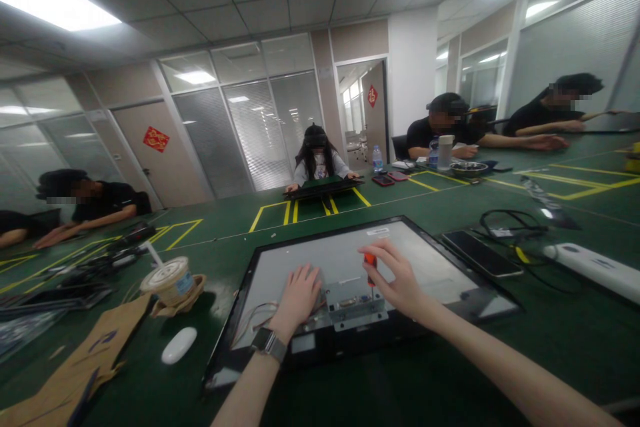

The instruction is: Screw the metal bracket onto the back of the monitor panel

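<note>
Before me a flat display panel (320, 253) with a black frame lies with its grey metal back facing up. Near its front edge sits a metal bracket (357, 310) with connector ports. My right hand (400, 277) grips a screwdriver (371, 269) by its red handle, upright, its shaft pointing down at the bracket. My left hand (300, 293) lies flat on the panel just left of the bracket, fingers stretched out, a watch (269, 344) on its wrist. Thin cables (255, 313) run beside that hand. The screwdriver's tip is too small to make out.
A lidded cup (167, 280), a white mouse (179, 345) and a brown paper bag (95, 360) are on the left. To the right lie a phone (481, 253), black cables (515, 223) and a white power strip (600, 270). Several people sit around the green table (400, 387).
</note>
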Motion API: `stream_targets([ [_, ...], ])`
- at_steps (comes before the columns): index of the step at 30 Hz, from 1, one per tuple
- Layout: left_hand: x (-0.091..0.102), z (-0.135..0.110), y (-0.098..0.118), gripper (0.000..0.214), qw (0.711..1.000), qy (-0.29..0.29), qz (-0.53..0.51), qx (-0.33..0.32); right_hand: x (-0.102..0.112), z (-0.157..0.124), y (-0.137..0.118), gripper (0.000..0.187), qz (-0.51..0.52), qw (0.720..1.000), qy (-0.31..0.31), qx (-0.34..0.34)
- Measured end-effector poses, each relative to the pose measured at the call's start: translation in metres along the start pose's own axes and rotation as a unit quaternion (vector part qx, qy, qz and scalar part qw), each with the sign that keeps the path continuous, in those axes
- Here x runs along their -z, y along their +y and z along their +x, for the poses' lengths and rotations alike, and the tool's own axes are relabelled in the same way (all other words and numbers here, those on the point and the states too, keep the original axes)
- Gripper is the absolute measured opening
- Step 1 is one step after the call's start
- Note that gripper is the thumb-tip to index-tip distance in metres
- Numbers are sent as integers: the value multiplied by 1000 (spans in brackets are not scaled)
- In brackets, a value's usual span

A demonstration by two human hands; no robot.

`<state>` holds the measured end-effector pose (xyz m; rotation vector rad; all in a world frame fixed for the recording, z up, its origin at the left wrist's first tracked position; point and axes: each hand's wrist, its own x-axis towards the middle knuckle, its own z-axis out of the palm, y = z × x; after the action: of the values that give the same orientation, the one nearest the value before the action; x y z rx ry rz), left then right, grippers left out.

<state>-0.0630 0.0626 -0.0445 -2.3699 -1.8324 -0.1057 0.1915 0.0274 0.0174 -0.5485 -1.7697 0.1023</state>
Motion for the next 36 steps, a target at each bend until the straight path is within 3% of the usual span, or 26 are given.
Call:
stream_targets([
  [6, 2, -1, 1, 45, 1000, -5, -6, 1, 3, 1, 0, 27, 14, 999, -35, -5],
  [11, 1, 0, 0, 44, 1000, 0, -5, -5, 4, 2, 1, 19, -12, 1000, 3, 25],
  [19, -3, 1, -2, 45, 1000, 3, 3, -5, -1, 0, 2, 28, -20, 999, 36, 36],
  [27, -2, 1, -1, 45, 1000, 2, -7, 0, 2, -1, 8, 27, -15, 1000, -9, 23],
  [36, 2, -1, 1, 44, 1000, 2, -8, 0, -3, -3, 11, 32, -14, 999, 5, 39],
])
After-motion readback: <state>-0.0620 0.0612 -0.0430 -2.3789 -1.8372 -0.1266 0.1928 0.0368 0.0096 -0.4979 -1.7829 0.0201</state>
